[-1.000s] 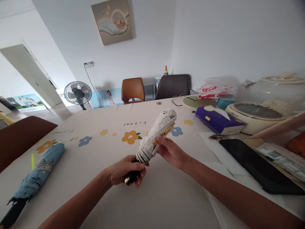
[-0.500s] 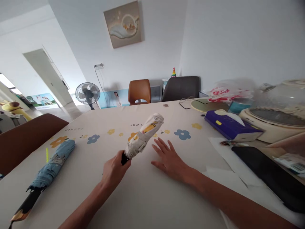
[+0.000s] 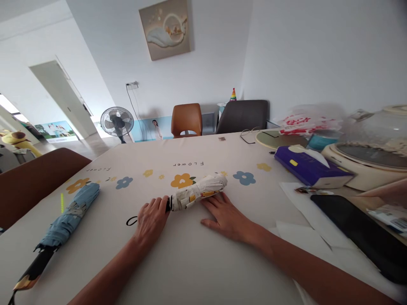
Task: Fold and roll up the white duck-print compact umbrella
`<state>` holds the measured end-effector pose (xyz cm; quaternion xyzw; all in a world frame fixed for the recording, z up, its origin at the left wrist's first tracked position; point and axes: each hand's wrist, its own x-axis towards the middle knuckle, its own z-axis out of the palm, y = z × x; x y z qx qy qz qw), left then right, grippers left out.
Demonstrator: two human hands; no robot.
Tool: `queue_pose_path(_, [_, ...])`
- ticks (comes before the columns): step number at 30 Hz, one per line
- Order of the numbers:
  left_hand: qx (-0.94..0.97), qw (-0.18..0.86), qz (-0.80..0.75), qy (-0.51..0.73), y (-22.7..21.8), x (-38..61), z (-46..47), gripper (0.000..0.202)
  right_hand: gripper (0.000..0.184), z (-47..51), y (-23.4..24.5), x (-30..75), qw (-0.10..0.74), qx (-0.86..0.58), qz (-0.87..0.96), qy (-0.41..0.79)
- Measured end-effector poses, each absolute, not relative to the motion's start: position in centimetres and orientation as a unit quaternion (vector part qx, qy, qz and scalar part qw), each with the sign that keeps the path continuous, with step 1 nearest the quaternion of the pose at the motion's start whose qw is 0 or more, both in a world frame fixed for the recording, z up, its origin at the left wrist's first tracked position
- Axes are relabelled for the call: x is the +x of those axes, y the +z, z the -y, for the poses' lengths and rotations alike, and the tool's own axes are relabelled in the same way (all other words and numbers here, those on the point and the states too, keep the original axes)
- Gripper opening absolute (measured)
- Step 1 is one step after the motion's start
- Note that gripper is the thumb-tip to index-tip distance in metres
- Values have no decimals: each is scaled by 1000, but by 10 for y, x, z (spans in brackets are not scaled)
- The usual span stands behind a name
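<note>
A folded white umbrella (image 3: 199,192) with yellow patterns lies low over the tablecloth, its top pointing right and away. My left hand (image 3: 151,216) is closed around its black handle, and a black wrist loop (image 3: 131,221) sticks out to the left of that hand. My right hand (image 3: 227,218) rests with fingers stretched out, palm down, its fingertips at the umbrella's far end; whether they touch the fabric I cannot tell. At the left lies a folded blue umbrella (image 3: 70,218) with a black handle, apart from both hands.
The flower-printed tablecloth (image 3: 190,262) covers the table. On the right are a purple tissue box (image 3: 310,167), a black phone-like slab (image 3: 356,233), papers (image 3: 305,233) and a round cream appliance (image 3: 365,163). Eyeglasses (image 3: 249,136) lie at the far edge. Chairs (image 3: 187,118) stand beyond.
My left hand has lowered the white umbrella from a raised tilt to nearly flat on the table, its top now by my right fingers. The wrist loop has come into view.
</note>
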<state>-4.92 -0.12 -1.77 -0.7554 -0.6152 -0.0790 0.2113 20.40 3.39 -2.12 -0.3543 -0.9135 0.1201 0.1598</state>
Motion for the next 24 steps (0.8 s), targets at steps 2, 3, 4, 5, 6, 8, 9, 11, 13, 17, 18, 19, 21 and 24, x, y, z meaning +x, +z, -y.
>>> queue_pose_path(2, [-750,170,636,-62,-16,-49,1,23,59,-35,-24,205,151,-358,914,120])
queue_pose_path(3, [-746,149,647,-56,-15,-49,1,25,60,-35,-25,206,146,-361,913,121])
queue_pose_path(4, [-741,127,657,-53,-14,-48,1,26,60,-36,-27,206,143,-365,912,122])
queue_pose_path(5, [-737,107,665,-50,-13,-48,1,26,60,-36,-28,206,145,-371,909,122])
queue_pose_path(6, [-734,89,671,-48,-12,-47,1,26,59,-35,-29,207,155,-378,905,119])
queue_pose_path(8, [-733,66,676,-43,-11,-46,1,24,56,-35,-31,206,197,-396,892,95])
queue_pose_path(9, [-735,63,674,-42,-11,-46,1,23,54,-34,-32,206,223,-403,884,75])
queue_pose_path(11, [-742,76,664,-46,-14,-46,1,22,52,-34,-32,204,265,-407,873,31])
queue_pose_path(13, [-752,106,648,-55,-17,-46,1,22,51,-34,-31,203,284,-400,871,-4])
queue_pose_path(17, [-778,179,597,-83,-24,-47,1,25,46,-34,-29,202,296,-382,874,-49])
queue_pose_path(18, [-784,193,582,-91,-25,-46,2,26,44,-34,-29,202,300,-376,875,-59])
queue_pose_path(19, [-791,204,569,-98,-25,-46,2,27,42,-34,-29,202,303,-369,876,-67])
queue_pose_path(21, [-798,220,550,-111,-26,-46,3,27,36,-33,-29,202,309,-357,878,-81])
queue_pose_path(24, [-802,230,538,-121,-26,-45,3,27,28,-32,-28,202,318,-331,884,-90])
